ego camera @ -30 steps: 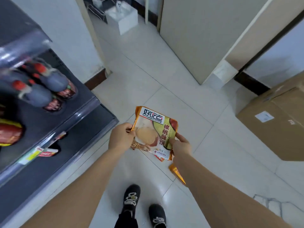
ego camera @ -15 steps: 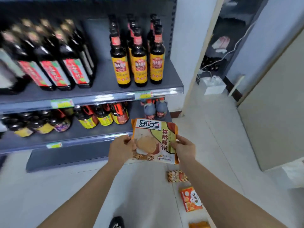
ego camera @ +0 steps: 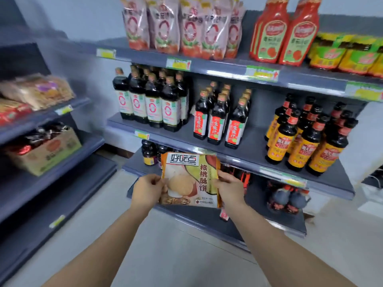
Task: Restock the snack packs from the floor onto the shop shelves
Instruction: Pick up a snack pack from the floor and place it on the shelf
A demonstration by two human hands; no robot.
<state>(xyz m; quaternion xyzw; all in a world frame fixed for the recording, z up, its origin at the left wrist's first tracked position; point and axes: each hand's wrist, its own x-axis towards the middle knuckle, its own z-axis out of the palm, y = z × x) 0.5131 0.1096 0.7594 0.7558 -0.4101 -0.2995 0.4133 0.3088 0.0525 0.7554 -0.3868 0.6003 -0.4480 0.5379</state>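
Observation:
I hold one snack pack (ego camera: pixel 189 179) upright in front of me, an orange and yellow packet with a cookie picture and Chinese lettering. My left hand (ego camera: pixel 146 190) pinches its left edge and my right hand (ego camera: pixel 229 188) grips its right edge. The pack is at the height of the lower shelves of the grey shelf unit (ego camera: pixel 244 160) ahead, in front of it and apart from it. Another grey shelf unit (ego camera: pixel 68 154) stands to my left. No floor packs show in this view.
The unit ahead carries dark sauce bottles (ego camera: pixel 217 121), yellow-labelled bottles (ego camera: pixel 306 141), red ketchup bottles (ego camera: pixel 284 32) and pink pouches (ego camera: pixel 182 25). The left unit holds bagged snacks (ego camera: pixel 35 92) and a cardboard box (ego camera: pixel 47 150) of wrapped items. Bare grey floor (ego camera: pixel 170 245) lies below my arms.
My view swung from the floor up and left across the shelves, now showing higher shelves and the left unit. Both hands kept hold of the same pack in front of me.

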